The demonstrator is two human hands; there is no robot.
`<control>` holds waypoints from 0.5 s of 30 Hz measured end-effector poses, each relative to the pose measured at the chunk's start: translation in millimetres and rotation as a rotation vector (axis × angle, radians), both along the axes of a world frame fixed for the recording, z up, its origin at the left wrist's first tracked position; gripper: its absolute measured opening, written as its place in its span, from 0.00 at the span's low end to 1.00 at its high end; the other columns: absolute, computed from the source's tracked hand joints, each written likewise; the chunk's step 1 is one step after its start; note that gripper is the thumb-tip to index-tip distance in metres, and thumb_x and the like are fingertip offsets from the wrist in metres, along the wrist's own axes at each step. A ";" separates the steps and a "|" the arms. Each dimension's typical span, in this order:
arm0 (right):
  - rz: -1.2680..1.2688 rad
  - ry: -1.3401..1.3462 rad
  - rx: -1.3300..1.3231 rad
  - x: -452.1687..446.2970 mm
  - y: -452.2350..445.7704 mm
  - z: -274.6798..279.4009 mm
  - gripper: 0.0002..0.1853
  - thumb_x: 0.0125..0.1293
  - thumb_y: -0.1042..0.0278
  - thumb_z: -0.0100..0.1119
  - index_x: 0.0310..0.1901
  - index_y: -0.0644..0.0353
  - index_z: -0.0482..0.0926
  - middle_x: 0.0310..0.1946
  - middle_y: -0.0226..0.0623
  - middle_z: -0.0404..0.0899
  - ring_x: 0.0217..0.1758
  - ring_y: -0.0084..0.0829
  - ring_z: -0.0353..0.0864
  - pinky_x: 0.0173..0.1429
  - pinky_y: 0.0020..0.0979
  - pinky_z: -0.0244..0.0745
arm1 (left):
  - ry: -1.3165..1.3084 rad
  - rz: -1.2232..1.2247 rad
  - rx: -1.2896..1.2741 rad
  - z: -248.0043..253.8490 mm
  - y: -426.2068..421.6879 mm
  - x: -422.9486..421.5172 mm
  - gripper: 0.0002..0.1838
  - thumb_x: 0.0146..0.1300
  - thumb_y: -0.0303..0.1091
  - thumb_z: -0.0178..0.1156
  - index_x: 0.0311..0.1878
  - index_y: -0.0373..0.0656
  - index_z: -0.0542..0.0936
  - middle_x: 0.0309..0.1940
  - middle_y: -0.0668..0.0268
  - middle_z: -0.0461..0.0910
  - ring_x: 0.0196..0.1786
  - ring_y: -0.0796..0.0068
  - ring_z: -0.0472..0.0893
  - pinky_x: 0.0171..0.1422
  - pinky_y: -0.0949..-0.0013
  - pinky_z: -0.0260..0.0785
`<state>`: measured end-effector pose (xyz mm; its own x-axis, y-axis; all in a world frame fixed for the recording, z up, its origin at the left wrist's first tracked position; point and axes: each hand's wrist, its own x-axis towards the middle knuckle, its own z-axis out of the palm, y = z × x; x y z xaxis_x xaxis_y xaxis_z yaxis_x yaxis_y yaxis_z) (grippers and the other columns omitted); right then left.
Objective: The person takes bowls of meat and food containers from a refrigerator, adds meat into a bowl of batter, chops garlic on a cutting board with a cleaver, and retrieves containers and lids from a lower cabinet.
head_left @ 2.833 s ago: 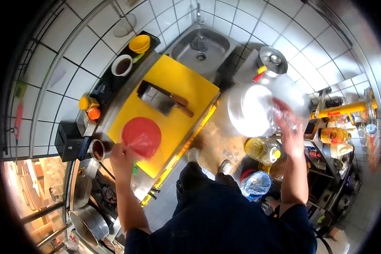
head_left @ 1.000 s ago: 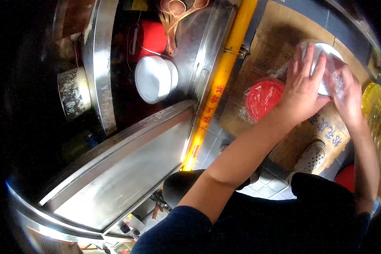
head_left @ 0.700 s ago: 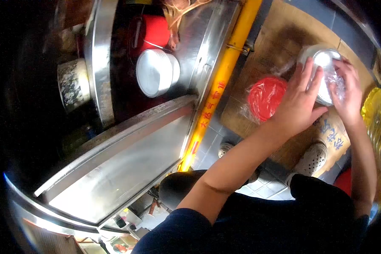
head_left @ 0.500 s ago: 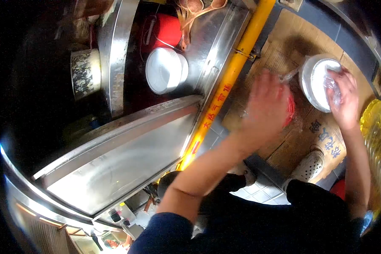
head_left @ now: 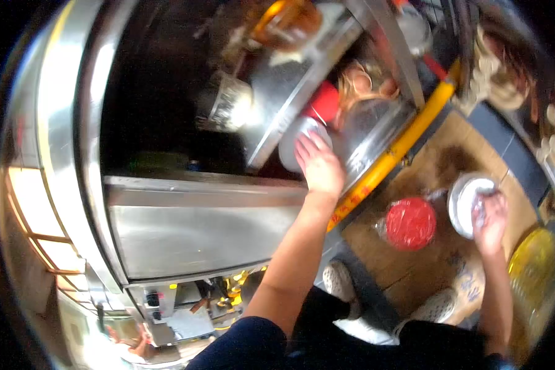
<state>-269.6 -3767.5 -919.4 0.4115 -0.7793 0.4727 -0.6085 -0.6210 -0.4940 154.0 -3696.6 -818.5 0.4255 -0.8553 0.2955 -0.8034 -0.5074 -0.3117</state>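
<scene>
My left hand (head_left: 319, 163) reaches into the steel shelf with its fingers stretched over a white round plastic tub (head_left: 293, 148). The palm side is hidden, and the view is blurred there. Low on the right, my right hand (head_left: 492, 222) has its fingers curled on clear crumpled plastic (head_left: 478, 209) at a stack of white round plastic ware (head_left: 460, 203). Between my two arms lies a red round stack (head_left: 411, 223) in clear plastic wrap, which neither hand touches. Behind the white tub sits a red container (head_left: 324, 102).
A yellow pipe (head_left: 407, 137) runs diagonally between the shelf and the cardboard (head_left: 376, 246) on the floor. Wooden ladles (head_left: 359, 80) lie behind the red container. Yellow clear plastic ware (head_left: 532, 256) stands at the right. My shoes (head_left: 428, 306) are on the cardboard's near edge.
My left hand has moved from above the red stack, up and left, to the white tub in the shelf. My right hand stays at the white stack. The camera view has turned.
</scene>
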 end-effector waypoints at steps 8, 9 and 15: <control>0.025 0.093 0.055 -0.4 -3.0 13.9 0.15 0.62 0.65 0.59 0.48 0.60 0.84 0.49 0.48 0.82 0.60 0.53 0.76 0.71 0.51 0.68 | 0.268 0.093 0.145 4.9 -8.8 7.8 0.36 0.67 0.27 0.52 0.77 0.26 0.58 0.47 0.53 0.83 0.50 0.54 0.84 0.63 0.46 0.71; 0.012 0.099 0.047 -1.1 -2.5 14.2 0.15 0.62 0.64 0.59 0.48 0.60 0.84 0.50 0.49 0.82 0.60 0.53 0.76 0.71 0.51 0.68 | 0.249 0.081 0.140 3.8 -7.0 5.9 0.36 0.67 0.27 0.52 0.77 0.27 0.58 0.48 0.53 0.83 0.51 0.55 0.84 0.64 0.47 0.71; 0.041 0.006 0.066 -4.8 -2.9 22.1 0.15 0.54 0.76 0.63 0.46 0.64 0.80 0.50 0.52 0.79 0.59 0.57 0.75 0.69 0.52 0.69 | 0.243 -0.128 -0.074 35.6 7.4 -48.0 0.44 0.63 0.35 0.64 0.78 0.30 0.57 0.67 0.42 0.70 0.72 0.43 0.69 0.79 0.42 0.58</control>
<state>-274.5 -3770.4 -897.3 0.4465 -0.7910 0.4183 -0.5861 -0.6118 -0.5312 105.9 -3689.2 -782.9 0.3819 -0.8863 0.2619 -0.9088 -0.4117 -0.0679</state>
